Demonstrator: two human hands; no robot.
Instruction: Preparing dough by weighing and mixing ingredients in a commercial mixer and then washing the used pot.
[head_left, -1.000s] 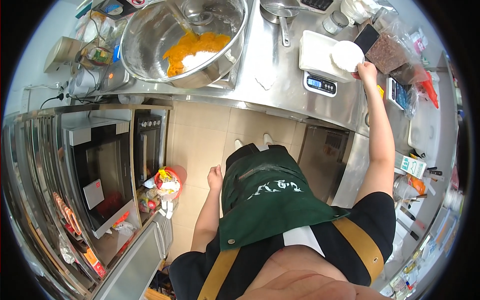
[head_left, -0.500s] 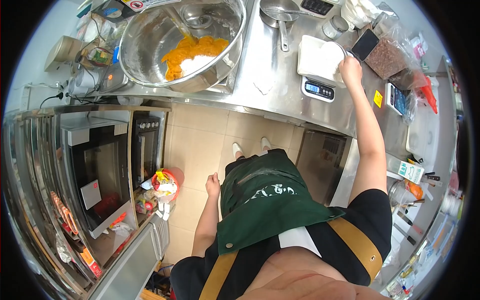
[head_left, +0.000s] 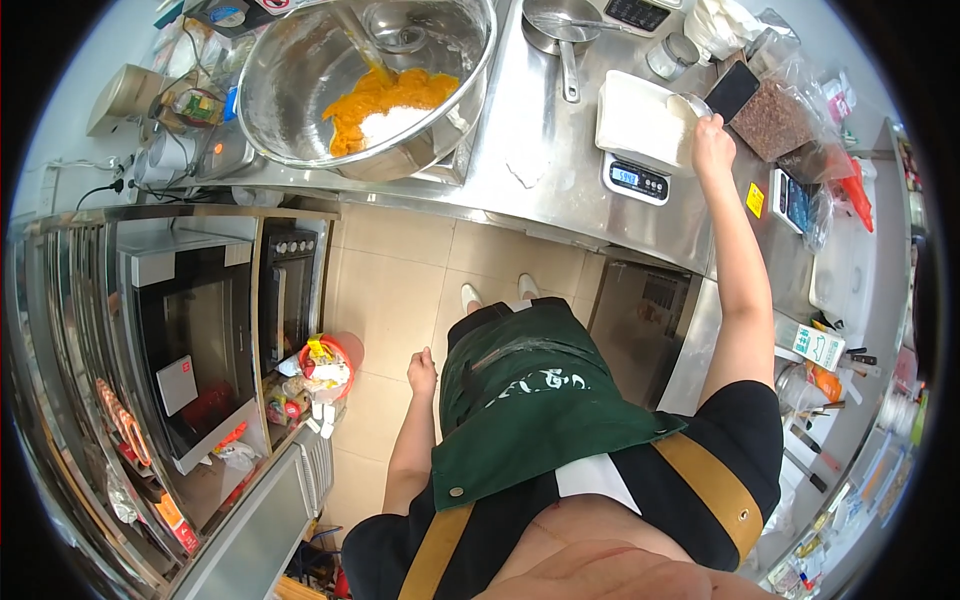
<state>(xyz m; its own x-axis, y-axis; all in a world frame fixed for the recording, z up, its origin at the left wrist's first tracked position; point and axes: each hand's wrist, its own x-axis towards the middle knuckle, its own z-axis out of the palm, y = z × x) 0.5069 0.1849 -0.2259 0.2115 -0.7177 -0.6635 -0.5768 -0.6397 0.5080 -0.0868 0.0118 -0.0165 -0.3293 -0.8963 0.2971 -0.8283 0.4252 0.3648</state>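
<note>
My right hand (head_left: 713,148) grips a small round metal scoop (head_left: 686,108), which is tilted over the right side of a white rectangular tray (head_left: 622,112). White powder (head_left: 655,128) lies in the tray. Beneath the tray stands a digital scale (head_left: 635,181) with a lit blue display. My left hand (head_left: 423,371) hangs low beside the green apron (head_left: 545,400), its fingers curled, with nothing seen in them.
A big steel mixing bowl (head_left: 275,130) at the far left holds orange mash (head_left: 425,92) with white powder on it. A saucepan (head_left: 570,60), a glass jar (head_left: 671,54), a phone (head_left: 732,91) and a second scale (head_left: 792,200) stand around the tray.
My right hand has moved slightly right and turned the scoop, which held a white heap before. The scale's display reading has changed. My left hand stays low.
</note>
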